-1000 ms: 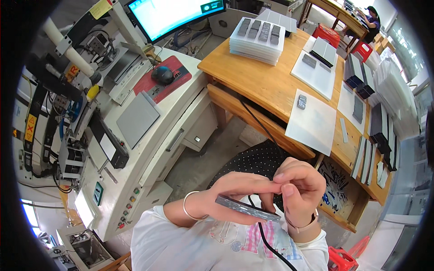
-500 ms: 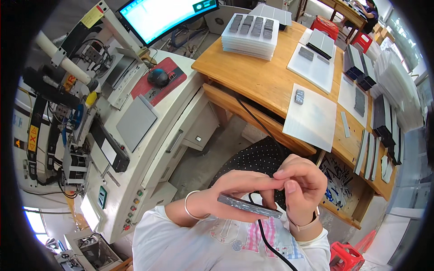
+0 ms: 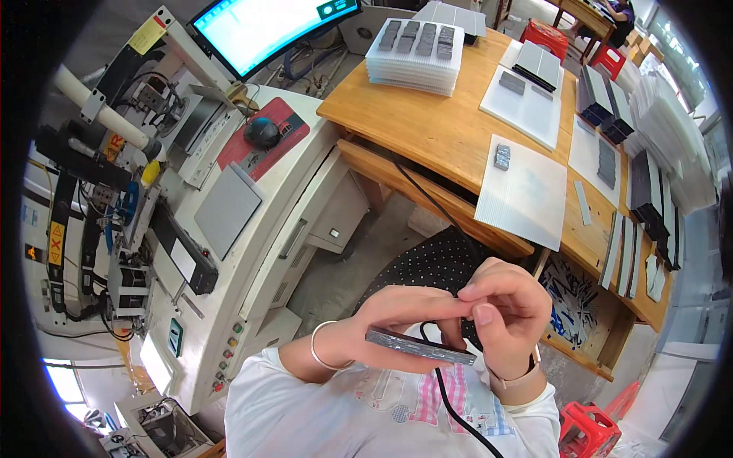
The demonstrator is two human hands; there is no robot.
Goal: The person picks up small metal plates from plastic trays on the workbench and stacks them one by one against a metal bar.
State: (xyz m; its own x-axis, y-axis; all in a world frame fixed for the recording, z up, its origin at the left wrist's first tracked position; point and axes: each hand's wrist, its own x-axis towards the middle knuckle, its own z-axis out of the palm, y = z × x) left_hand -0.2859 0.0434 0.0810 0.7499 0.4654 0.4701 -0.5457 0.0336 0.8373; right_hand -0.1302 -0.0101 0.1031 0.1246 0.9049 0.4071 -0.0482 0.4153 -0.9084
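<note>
My left hand (image 3: 393,314) is closed around a thin dark grey slab (image 3: 420,347) with a shiny, speckled long edge. The slab lies across the palm in front of my chest, one end sticking out below the fingers. My right hand (image 3: 510,314) is closed in a pinch, thumb and forefinger meeting the left fingertips. Whatever may be between those fingertips is too small to make out. A black cord (image 3: 450,404) runs down behind the hands over my white shirt.
On the wooden table (image 3: 427,126) stand a stack of white corrugated sheets (image 3: 412,76) bearing grey pieces, a sheet with one small bundle (image 3: 502,157), and long dark strips. An open drawer (image 3: 569,301) holds loose strips. To the left is a machine bench with a mouse (image 3: 263,132) and monitor (image 3: 267,34).
The surroundings have shifted slightly in the picture as the view moved. Both hands keep nearly the same pose, the left still around the slab.
</note>
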